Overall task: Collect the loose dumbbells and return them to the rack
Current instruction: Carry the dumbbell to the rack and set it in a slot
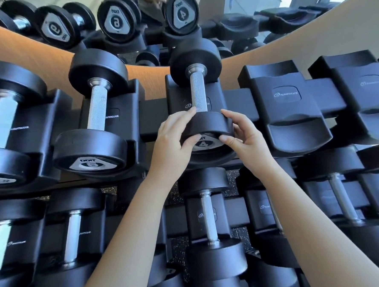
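Head view reads "NAUTILUS" in white beside a swirl logo on the black cradles [287, 94] of the rack [153, 114]. A "4" is printed on the grey three-sided end plate of the dumbbell [198, 89] at centre. Its left neighbour [97, 109] shows a "6" under a short word too blurred to read. The dumbbell has two round matte-black heads joined by a knurled silver handle with plain collars. It lies in a cradle on the rack's upper tier, far head toward the wooden ledge and near head toward the person. The left hand [173, 142] grasps the near head from the left, with fingers curled over the rim and thumb against the end plate. The right hand [248, 137] grasps it from the right in the same way. The neighbour and another dumbbell at the left edge each sit in their own cradle. On the lower tier [207, 217], more black dumbbells rest in badged cradles. Behind the ledge, a mirror [242, 7] shows the "4" and "6" plates reversed.
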A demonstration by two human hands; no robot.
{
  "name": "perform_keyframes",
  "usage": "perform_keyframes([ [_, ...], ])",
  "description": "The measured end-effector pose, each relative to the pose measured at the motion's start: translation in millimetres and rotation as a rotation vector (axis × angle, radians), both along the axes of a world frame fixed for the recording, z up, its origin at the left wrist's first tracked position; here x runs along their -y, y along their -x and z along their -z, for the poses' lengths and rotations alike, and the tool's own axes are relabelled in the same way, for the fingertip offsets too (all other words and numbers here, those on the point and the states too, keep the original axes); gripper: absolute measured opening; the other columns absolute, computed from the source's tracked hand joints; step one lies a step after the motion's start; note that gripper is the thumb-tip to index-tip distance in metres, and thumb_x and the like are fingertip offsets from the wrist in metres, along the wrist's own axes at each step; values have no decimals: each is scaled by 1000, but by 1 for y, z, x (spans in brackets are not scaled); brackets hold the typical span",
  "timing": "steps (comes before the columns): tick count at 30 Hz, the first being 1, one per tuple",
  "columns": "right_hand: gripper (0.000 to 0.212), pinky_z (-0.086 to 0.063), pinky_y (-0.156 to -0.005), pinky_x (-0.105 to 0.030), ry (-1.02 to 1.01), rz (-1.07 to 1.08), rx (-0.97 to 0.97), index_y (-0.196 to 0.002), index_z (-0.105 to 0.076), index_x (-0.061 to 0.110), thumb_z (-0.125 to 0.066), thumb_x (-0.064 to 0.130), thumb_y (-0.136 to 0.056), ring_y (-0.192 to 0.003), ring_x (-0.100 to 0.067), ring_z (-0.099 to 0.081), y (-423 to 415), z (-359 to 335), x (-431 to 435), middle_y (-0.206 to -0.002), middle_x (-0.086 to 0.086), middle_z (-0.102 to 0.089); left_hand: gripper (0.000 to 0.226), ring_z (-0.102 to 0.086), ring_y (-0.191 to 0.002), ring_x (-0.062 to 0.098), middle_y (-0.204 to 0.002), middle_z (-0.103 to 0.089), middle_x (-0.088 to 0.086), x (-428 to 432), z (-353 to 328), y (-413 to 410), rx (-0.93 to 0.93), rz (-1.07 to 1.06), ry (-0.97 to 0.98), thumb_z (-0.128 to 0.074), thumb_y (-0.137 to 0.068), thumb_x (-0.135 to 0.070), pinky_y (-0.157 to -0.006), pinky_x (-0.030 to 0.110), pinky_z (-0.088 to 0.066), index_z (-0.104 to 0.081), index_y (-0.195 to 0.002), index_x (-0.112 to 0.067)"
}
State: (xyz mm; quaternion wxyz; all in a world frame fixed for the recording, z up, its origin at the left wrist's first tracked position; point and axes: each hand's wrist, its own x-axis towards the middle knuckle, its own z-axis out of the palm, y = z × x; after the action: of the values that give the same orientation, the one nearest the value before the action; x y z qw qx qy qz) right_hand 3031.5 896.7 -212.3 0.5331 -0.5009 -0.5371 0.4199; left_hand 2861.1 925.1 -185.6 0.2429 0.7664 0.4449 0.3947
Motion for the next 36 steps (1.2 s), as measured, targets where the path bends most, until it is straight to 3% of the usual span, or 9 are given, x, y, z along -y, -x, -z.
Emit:
perform_keyframes([
  [4, 54, -37, -105, -51, -10, -2, 10, -111, -50, 48, -57, 1, -86, -120, -26, -50, -1, 2, -1, -126, -2, -55, 50, -42, -120, 10, -128, -45, -1, 3, 7, 7, 127, 17, 187, -56, -88, -9, -105, 34, -34, -39, -134, -19],
  [8, 52, -47, -93, -29, 0, 11, 37, -112, -47, 47, -54, 2, -86, -108, -9, -59, -3, 4, 1, -112, 22, -61, 47, -46, -117, 14, -124, -50, 1, 3, 5, 5, 113, -4, 156, -57, -86, -8, -100, 43, -40, -44, -130, -18],
  [12, 49, -42, -100, -53, 5, 89, 32, -112, -46, 52, -52, 10, -87, -112, -23, -56, -4, 8, 3, -128, 5, -52, 45, -48, -113, 23, -120, -54, 5, 5, 2, -3, 7, -30, 62, -60, -85, -12, -96, 36, -40, -47, -128, -14],
  [14, 48, -41, -101, -53, 14, 114, 28, -108, -47, 57, -51, 14, -86, -111, -22, -56, 0, 9, 3, -125, 9, -53, 45, -48, -112, 21, -118, -54, 5, 4, -1, -2, -25, -19, 52, -60, -85, -12, -95, 31, -38, -47, -128, -13],
  [19, 55, -49, -74, -17, 25, 160, 34, -107, -45, 60, -49, 8, -90, -85, 6, -59, 7, 13, 3, -110, 34, -56, 45, -46, -107, 18, -114, -54, 4, -3, -6, 5, -128, 2, 47, -61, -84, -14, -84, 17, -31, -48, -127, -16],
  [22, 59, -47, -73, -8, 35, 190, 49, -106, -41, 66, -48, 9, -91, -84, 12, -59, 11, 13, 4, -104, 48, -52, 45, -48, -103, 15, -114, -54, 2, -5, -5, 5, -96, 0, 50, -63, -83, -15, -81, 23, -36, -50, -126, -18],
  [28, 58, -48, -86, -17, 40, 205, 91, -107, -39, 69, -49, 14, -91, -93, 4, -58, 9, 15, 3, -108, 50, -48, 47, -47, -106, 14, -117, -53, 2, 2, 3, 0, -35, -49, 16, -61, -85, -13, -85, 29, -40, -47, -129, -16],
  [32, 57, -47, -82, -10, 22, 204, 149, -109, -38, 69, -49, 16, -90, -86, 12, -58, 9, 14, 4, -108, 50, -49, 49, -46, -116, 18, -124, -51, 4, 6, 7, 0, -18, -59, 14, -58, -87, -13, -91, 27, -38, -41, -133, -14],
  [36, 57, -41, -104, -33, -39, 228, 219, -115, -35, 64, -50, 15, -91, -116, -7, -53, 12, 14, 5, -123, 39, -45, 50, -38, -125, 15, -134, -45, 4, 11, 10, 3, -41, -68, 19, -52, -91, -14, -101, 20, -26, -34, -137, -14],
])
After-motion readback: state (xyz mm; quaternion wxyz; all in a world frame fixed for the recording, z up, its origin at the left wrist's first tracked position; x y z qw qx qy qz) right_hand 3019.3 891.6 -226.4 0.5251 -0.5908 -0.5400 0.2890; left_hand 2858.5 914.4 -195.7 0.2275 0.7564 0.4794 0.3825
